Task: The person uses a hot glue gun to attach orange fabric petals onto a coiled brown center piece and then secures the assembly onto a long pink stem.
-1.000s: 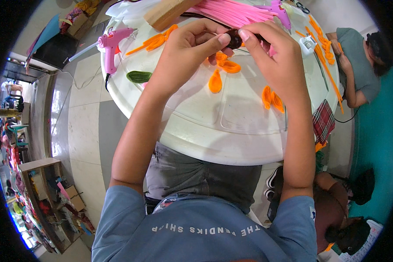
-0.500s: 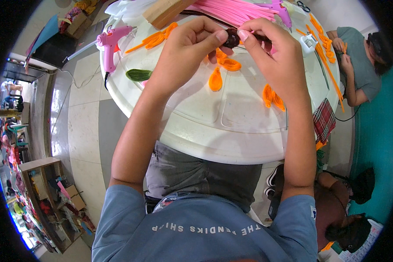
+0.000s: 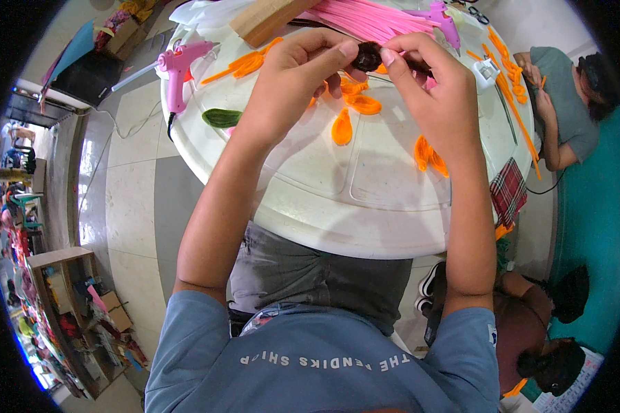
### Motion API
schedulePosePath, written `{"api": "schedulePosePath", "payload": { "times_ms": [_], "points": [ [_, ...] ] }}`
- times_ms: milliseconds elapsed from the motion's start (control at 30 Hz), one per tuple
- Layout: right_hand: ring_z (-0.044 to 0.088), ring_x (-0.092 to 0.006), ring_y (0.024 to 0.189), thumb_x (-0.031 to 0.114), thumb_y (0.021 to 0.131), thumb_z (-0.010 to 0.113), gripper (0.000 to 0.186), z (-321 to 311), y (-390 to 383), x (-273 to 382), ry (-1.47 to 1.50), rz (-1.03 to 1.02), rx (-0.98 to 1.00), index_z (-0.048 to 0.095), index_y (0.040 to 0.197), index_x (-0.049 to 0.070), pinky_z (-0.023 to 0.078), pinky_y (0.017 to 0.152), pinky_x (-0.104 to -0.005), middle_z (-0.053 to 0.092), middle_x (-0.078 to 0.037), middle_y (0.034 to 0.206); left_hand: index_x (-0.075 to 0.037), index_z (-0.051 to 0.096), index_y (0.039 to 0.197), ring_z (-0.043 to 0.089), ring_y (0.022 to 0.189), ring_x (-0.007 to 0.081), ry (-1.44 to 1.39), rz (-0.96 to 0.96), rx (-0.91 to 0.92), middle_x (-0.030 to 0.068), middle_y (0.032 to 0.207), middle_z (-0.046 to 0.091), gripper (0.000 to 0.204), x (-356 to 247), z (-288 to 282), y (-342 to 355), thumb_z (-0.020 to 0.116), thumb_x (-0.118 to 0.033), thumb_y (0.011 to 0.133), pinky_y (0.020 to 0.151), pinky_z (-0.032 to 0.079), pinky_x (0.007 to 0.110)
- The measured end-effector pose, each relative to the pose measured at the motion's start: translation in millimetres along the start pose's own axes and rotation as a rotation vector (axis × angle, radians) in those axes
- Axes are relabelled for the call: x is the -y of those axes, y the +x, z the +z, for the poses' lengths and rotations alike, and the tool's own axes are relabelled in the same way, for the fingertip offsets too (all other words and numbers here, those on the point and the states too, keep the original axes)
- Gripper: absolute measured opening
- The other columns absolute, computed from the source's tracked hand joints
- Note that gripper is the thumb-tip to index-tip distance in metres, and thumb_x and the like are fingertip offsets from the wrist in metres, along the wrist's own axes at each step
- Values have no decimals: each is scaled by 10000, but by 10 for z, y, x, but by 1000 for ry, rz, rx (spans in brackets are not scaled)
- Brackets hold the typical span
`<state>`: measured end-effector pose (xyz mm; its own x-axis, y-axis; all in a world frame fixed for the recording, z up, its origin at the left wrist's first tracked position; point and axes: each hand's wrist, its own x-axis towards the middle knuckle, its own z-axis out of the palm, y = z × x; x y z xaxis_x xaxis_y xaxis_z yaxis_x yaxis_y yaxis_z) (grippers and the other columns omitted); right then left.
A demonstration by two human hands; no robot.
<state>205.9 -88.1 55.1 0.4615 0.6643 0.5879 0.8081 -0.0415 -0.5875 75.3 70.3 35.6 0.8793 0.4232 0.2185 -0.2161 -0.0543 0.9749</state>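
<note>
Above the far part of the white table [image 3: 303, 199], both my hands hold a small dark brown fuzzy coil [image 3: 367, 56], apparently of pipe cleaner. My left hand [image 3: 293, 86] pinches its left side between thumb and fingers. On the opposite side, the thumb and index finger of my right hand [image 3: 437, 86] grip it, and a dark brown tail runs under those fingers. Beneath the coil lie orange looped pipe-cleaner petals [image 3: 342, 128], partly hidden by my left fingers. Another pair of orange petals [image 3: 429, 155] rests by my right wrist. A green fuzzy leaf shape [image 3: 221, 118] sits left of my left wrist.
A pink glue gun [image 3: 177, 69] stands at the table's left edge, its cord hanging down; another [image 3: 444, 24] is at the far right. Beyond my hands are a wooden block [image 3: 265, 20] and pink pipe cleaners [image 3: 382, 20]. A person [image 3: 568, 103] works at the right with orange pieces.
The brown coil has tilted slightly, showing more of its round face. My right fingers have shifted a little on it, and my view has moved slightly.
</note>
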Motion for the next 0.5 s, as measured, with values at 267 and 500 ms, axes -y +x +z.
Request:
{"api": "schedulePosePath", "payload": {
  "times_ms": [267, 500],
  "points": [
    [642, -221, 650, 264, 931, 728, 203, 10, 11, 42, -33, -109, 12, 732, 1041, 94, 503, 608, -342, 732, -85, 853, -49, 681, 1075, 580, 687, 44, 88, 62, -9, 24, 890, 743, 274, 35, 39, -16, 660, -315, 1015, 610, 418, 196],
    [682, -256, 741, 133, 882, 749, 132, -54, 58, 20, -115, -336, -40, 747, 1008, 93, 530, 673, -354, 745, -66, 906, -53, 660, 1106, 625, 783, 74, -93, -39, 12, 50, 999, 729, 185, -13, -16, -24, 668, -211, 1010, 690, 487, 221]
  ]
}}
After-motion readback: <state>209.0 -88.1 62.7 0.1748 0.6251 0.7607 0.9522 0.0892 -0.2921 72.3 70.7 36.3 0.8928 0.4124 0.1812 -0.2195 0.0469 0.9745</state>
